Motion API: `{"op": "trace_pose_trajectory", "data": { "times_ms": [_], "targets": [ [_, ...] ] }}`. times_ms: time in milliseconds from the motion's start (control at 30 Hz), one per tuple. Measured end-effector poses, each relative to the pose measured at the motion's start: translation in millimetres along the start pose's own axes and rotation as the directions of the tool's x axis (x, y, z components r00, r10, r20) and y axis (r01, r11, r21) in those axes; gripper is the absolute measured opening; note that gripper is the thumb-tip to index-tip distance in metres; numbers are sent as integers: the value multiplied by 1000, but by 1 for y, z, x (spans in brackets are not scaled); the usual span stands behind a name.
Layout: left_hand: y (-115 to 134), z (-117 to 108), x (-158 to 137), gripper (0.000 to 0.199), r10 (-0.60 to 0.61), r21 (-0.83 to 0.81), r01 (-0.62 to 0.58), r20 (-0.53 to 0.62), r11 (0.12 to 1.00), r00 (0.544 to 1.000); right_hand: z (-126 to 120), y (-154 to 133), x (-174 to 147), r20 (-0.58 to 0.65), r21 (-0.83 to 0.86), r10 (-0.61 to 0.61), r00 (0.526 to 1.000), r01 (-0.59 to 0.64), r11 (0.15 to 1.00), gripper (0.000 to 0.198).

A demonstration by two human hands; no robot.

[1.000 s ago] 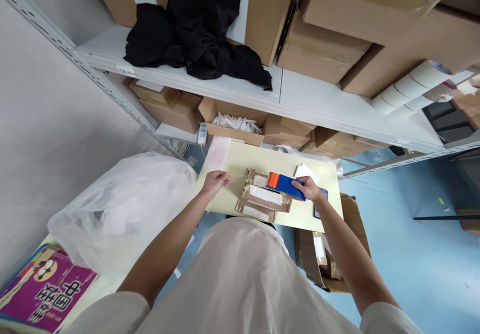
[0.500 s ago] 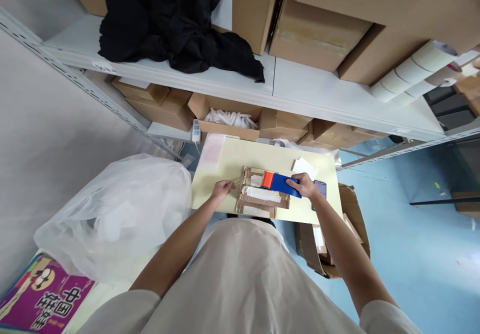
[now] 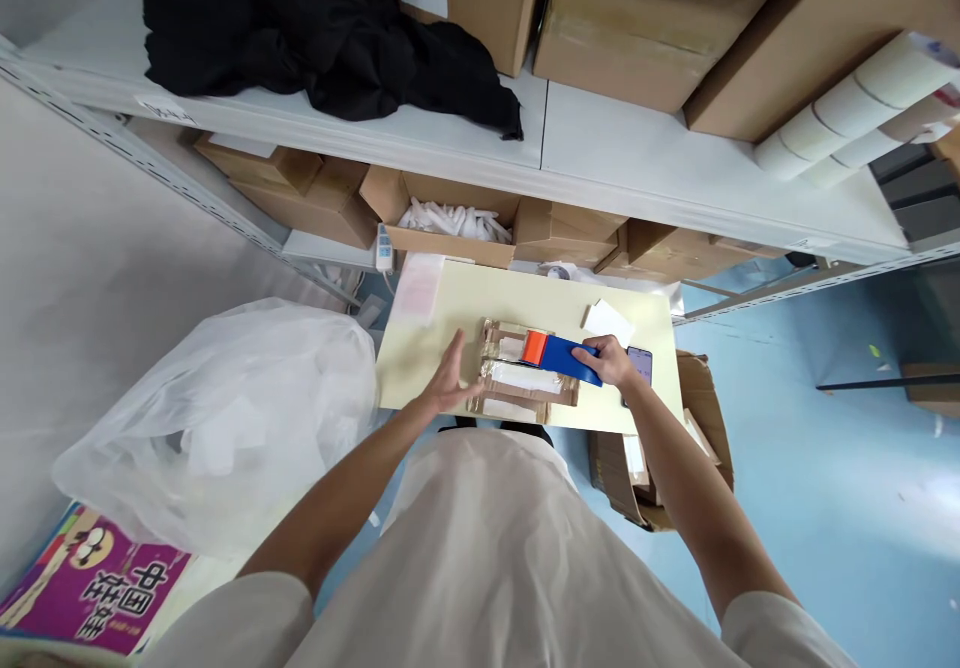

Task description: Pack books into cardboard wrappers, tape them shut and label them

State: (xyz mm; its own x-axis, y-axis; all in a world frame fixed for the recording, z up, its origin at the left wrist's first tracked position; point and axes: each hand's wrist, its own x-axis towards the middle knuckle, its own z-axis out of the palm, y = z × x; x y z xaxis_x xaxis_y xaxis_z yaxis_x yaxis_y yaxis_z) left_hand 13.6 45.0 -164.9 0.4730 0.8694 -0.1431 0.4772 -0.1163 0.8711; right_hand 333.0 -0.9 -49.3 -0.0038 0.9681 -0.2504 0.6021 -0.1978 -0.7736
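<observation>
Head camera: grey shelving (image 3: 622, 163) spans the top! Below, the cream table (image 3: 420, 373) leaves bare room left of the cartons, right out to its edge. Purple packaging (image 3: 56, 603), lower left, reads 中国娃娃. Brown cartons (image 3: 525, 379), shiny with tape, white-labelled, sit by the front edge; above them, the blue-and-orange tape dispenser (image 3: 562, 357), gripped by the right hand (image 3: 611, 361). Left hand (image 3: 449, 380) just beside, fingers extended, thumb spread. Shelf tag (image 3: 166, 109): perhaps "05-4-1", blurred.
</observation>
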Motion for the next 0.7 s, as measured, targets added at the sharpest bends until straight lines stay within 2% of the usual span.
{"op": "trace_pose_trajectory", "data": {
  "times_ms": [33,67,133,167,233,300,533,700],
  "targets": [
    [9,-8,4,123,181,146,-200,135,969,974,0,0,1,7,-3,-1,1000,1,1000,53],
    [19,-13,11,137,278,257,-338,245,905,929,-1,-1,1,15,-9,-1,1000,1,1000,53],
    [37,-19,25,146,325,396,-480,396,783,859,-2,-2,3,40,-26,1,999,0,1000,54],
    [45,-19,33,145,315,435,-504,436,746,843,-2,-4,3,56,-36,3,998,-1,999,54],
    [54,-19,43,138,278,486,-505,465,714,841,-5,-7,4,82,-52,6,997,-2,999,53],
    [56,-18,47,131,242,521,-477,455,708,857,-9,-11,6,102,-79,5,995,3,997,53],
    [63,-20,47,97,174,610,-412,411,677,895,-24,-32,15,146,-270,18,989,23,963,54],
    [68,-21,52,85,134,646,-365,378,670,916,-38,-49,20,172,-348,64,983,0,938,54]
  ]
}}
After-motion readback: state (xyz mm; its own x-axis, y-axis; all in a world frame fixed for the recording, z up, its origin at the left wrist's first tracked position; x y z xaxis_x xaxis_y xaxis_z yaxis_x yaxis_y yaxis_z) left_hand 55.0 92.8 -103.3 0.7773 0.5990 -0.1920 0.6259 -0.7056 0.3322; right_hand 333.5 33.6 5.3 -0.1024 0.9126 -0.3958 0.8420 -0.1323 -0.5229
